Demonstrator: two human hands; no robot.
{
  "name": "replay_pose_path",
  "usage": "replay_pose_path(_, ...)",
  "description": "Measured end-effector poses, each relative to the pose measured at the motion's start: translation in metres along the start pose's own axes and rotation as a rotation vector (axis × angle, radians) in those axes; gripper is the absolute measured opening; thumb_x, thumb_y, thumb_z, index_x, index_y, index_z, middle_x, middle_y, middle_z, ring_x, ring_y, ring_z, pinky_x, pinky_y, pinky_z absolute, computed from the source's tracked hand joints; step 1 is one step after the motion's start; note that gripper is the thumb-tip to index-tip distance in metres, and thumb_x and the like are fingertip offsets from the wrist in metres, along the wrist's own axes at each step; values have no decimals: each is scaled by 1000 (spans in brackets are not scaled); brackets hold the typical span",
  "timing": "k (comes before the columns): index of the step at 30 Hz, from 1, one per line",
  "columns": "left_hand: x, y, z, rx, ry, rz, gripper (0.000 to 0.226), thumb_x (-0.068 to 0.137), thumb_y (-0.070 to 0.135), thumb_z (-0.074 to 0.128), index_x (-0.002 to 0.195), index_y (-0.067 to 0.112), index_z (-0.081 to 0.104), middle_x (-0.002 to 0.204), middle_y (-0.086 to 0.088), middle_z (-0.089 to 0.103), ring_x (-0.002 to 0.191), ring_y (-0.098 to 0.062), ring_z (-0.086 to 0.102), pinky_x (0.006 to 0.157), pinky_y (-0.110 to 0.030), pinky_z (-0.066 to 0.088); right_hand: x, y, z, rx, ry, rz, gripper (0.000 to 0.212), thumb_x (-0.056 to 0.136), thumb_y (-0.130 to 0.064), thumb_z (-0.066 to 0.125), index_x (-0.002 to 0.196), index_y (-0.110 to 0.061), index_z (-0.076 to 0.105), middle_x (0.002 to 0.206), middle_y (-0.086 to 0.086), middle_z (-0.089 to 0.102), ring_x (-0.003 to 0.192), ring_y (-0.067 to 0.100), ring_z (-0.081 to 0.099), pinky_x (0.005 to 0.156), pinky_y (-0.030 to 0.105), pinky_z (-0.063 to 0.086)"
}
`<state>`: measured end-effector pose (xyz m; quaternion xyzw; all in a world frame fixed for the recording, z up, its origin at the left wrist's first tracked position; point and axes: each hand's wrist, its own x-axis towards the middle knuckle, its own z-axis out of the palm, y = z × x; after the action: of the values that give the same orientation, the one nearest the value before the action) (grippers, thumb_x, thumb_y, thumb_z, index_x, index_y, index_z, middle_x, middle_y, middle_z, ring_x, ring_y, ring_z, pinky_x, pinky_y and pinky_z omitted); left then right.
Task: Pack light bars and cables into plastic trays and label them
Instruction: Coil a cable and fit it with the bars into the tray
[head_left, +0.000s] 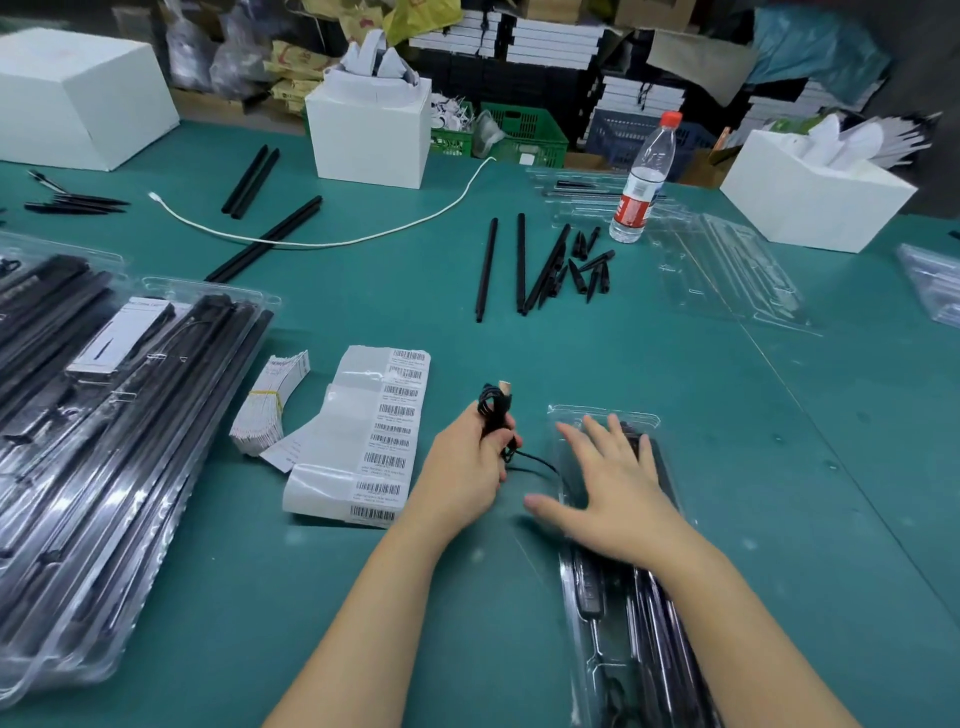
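Note:
My left hand (465, 465) grips a coiled black cable (494, 408) with a USB plug sticking up; a loose strand trails right toward the clear plastic tray (602, 415) in front of me. Black light bars (652, 597) lie in that tray. My right hand (605, 480) lies flat with spread fingers on the tray's upper part. A sheet of barcode labels (387, 431) lies left of my left hand. Loose black bars (519, 262) and small black spikes (587, 265) lie farther back.
Stacks of packed trays (104, 431) fill the left side. A bundle of white cards (270, 402) sits by the labels. Empty clear trays (727, 270), a water bottle (644, 182), white boxes (371, 135) and a white cable (311, 240) lie at the back.

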<state>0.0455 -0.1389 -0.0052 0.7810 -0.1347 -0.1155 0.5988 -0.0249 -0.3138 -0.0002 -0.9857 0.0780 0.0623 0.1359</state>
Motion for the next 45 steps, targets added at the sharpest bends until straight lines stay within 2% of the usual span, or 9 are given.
replay_pose_path(4, -1, -5, -5, 381, 9, 45, 15, 101, 16, 49, 106, 25, 59, 93, 12, 71, 91, -15, 66, 85, -34, 49, -2, -7, 15, 32, 84, -81, 95, 72, -72, 42, 156, -36, 16, 167, 1, 9, 153, 19, -13, 119, 46, -18)
replay_pose_path(10, -4, -11, 3, 783, -24, 241, 25, 98, 11, 47, 114, 29, 53, 100, 7, 58, 96, -19, 45, 69, -38, 46, -8, -12, 12, 253, 165, -95, 80, 75, -46, 51, 151, -31, 34, 164, -4, 22, 154, 14, -3, 122, 43, -13)
replay_pose_path(15, -3, -17, 1, 726, -79, 255, 30, 104, 21, 46, 127, 30, 62, 109, 4, 59, 99, -18, 40, 84, -38, 45, -10, -7, 9, 423, 181, -94, 71, 83, -25, 67, 149, -29, 38, 160, -11, 27, 151, 2, 0, 124, 39, -9)
replay_pose_path(21, -5, -22, -3, 679, -147, 251, 28, 101, 20, 54, 124, 29, 69, 113, 5, 55, 106, -16, 45, 91, -32, 40, -11, -4, 7, 494, 163, -107, 69, 84, -22, 67, 147, -30, 40, 159, -12, 27, 147, -4, 0, 123, 33, -11)
replay_pose_path(29, -9, -30, 2, 876, -87, 390, 28, 98, 14, 52, 120, 26, 66, 120, 7, 59, 104, -20, 50, 76, -39, 50, -9, -6, 4, 389, 89, -111, 72, 83, -27, 66, 149, -29, 38, 163, -5, 23, 153, 10, -4, 123, 42, -13)
replay_pose_path(34, -7, -22, -6, 1036, -158, 466, 27, 100, 19, 48, 122, 29, 61, 122, 9, 56, 105, -16, 48, 67, -32, 43, -8, -3, 1, 314, 38, -139, 73, 83, -29, 64, 150, -30, 34, 164, -2, 18, 153, 13, -7, 122, 44, -14)
replay_pose_path(38, -13, -12, -6, 1236, -201, 523, 25, 96, 10, 47, 118, 19, 55, 116, 2, 55, 102, -21, 50, 61, -34, 44, -12, -6, -1, 174, 31, -164, 75, 87, -38, 60, 154, -27, 28, 167, 6, 0, 152, 18, -15, 122, 47, -14)
replay_pose_path(42, -20, -6, -7, 1319, -223, 545, 20, 94, 7, 47, 112, 15, 52, 111, -2, 55, 102, -24, 51, 56, -33, 36, -24, -15, 2, -226, 180, 41, 92, 79, -69, 48, 155, -26, 20, 165, 17, -7, 151, 34, -16, 116, 64, -12)
replay_pose_path(45, -22, -1, -6, 1330, -225, 517, 18, 93, 7, 47, 108, 15, 51, 106, -3, 55, 100, -25, 50, 56, -34, 34, -35, -18, 10, -167, 48, 175, 99, 78, -78, 43, 156, -28, 10, 166, 17, -5, 152, 36, -8, 113, 69, -4)
